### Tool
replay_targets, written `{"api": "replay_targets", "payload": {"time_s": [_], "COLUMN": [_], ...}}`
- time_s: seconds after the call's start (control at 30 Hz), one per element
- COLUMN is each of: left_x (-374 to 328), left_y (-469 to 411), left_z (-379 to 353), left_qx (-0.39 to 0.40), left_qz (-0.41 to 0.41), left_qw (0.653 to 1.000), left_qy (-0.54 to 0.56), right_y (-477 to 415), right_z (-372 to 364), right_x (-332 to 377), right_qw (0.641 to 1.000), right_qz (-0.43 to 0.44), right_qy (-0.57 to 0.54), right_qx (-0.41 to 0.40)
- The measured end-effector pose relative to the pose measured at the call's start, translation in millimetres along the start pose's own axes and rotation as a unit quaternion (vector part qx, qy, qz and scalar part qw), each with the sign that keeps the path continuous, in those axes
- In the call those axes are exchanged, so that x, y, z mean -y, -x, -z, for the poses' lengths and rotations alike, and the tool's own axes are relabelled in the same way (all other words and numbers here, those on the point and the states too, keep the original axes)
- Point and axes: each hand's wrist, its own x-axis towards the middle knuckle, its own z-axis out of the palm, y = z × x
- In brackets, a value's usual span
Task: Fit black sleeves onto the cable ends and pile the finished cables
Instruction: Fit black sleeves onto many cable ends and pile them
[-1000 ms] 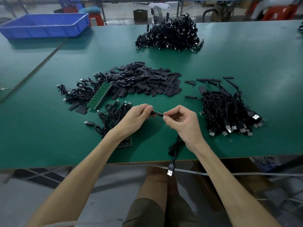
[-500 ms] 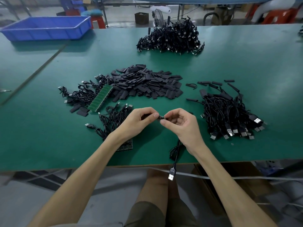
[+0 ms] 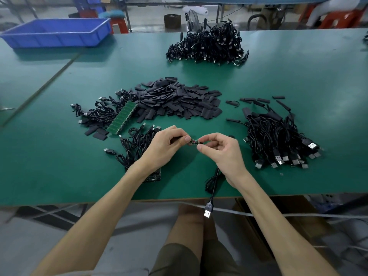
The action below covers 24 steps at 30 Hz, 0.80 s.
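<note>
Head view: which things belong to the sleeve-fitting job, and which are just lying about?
Job: black USB cable, its end pinched between left hand and right hand; heap of flat black sleeves; right-side pile of sleeved black cables.
Lying about: blue plastic tray; small brown box.
</note>
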Motion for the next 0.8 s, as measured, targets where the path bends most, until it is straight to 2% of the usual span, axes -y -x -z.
{"api": "replay_targets", "payload": {"time_s": [0.23, 0.57, 0.8], "left_x": [3.5, 2.8, 3.6], "left_y": [-0.4, 0.5, 1.2], "left_z": [0.1, -0.1, -0.5], "left_qx": [0.005, 0.020, 0.015], "left_qz": [0.007, 0.007, 0.001], "left_qw": [1.000, 1.000, 1.000], "left_qy": [-0.004, -0.001, 0.004], "right_y": [-0.5, 0.0, 2.1], "right_z": [-1.1, -9.1, -10.8], "right_x": [-2.1, 4.7, 8.5], "right_qw": [1.000, 0.993, 0.993], "right_qz": [-0.003, 0.007, 0.017], "right_qy": [0.014, 0.118, 0.111], "right_qx": [0.005, 0.030, 0.029]}}
